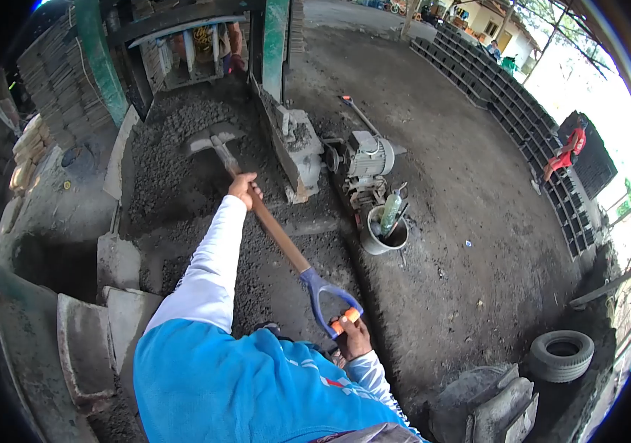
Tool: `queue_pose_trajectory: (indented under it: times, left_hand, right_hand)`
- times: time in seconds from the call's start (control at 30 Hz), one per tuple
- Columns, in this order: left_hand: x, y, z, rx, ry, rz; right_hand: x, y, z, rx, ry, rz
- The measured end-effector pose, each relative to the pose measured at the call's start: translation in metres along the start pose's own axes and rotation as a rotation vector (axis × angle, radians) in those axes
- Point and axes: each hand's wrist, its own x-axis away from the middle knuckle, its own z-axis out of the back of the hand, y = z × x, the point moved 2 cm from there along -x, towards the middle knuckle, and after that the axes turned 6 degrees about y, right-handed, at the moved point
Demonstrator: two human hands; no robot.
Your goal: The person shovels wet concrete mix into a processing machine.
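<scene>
A shovel with a wooden shaft and a blue D-shaped handle slants across the middle of the view. My left hand is wrapped round the shaft near the blade, with the arm stretched forward. Lower down, my right hand is closed on the orange grip of the handle. The shovel's metal blade rests against a heap of dark, crumbly material, its front edge partly hidden in it. Behind the heap stands a green-framed machine.
Right of the heap sits a motor, beside a bucket holding a bottle. Another long-handled tool lies behind it. A tyre lies lower right. A person in red is by the stacked blocks; another person's hand shows behind the machine.
</scene>
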Motion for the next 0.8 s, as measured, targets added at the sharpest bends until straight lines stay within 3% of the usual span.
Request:
queue_pose_trajectory:
  times: [0.1, 0.17, 0.23, 0.27, 0.4, 0.47, 0.6, 0.67, 0.8]
  left_hand:
    - [0.034, -0.042, 0.001, 0.043, -0.159, 0.087]
    - [0.067, -0.094, 0.006, 0.061, -0.309, 0.254]
    - [0.086, -0.156, 0.018, 0.031, -0.248, 0.336]
    - [0.100, -0.184, 0.024, 0.002, -0.210, 0.330]
    - [0.199, -0.236, 0.049, 0.168, -0.367, 0.277]
    - [0.238, -0.260, 0.079, 0.292, -0.260, 0.217]
    - [0.297, -0.302, 0.140, 0.566, 0.183, 0.056]
    - [0.334, -0.319, 0.172, 0.730, 0.462, 0.009]
    - [0.401, -0.376, 0.227, 1.045, 0.779, -0.080]
  right_hand:
    - [-0.004, -0.013, 0.064, -0.071, -0.017, 0.015]
    - [-0.007, -0.021, 0.121, 0.277, 0.386, -0.007]
    - [-0.032, 0.023, 0.215, 0.325, 0.561, -0.267]
    - [-0.035, 0.035, 0.234, 0.527, 0.744, -0.235]
    - [-0.062, 0.050, 0.379, 0.530, 0.732, -0.341]
    - [-0.049, 0.004, 0.364, 0.751, 0.720, -0.360]
    - [-0.120, -0.030, 0.378, 0.951, 0.264, -0.146]
    - [-0.132, -0.074, 0.289, 0.862, 0.150, -0.182]
    - [-0.151, -0.108, 0.152, 0.952, -0.287, -0.215]
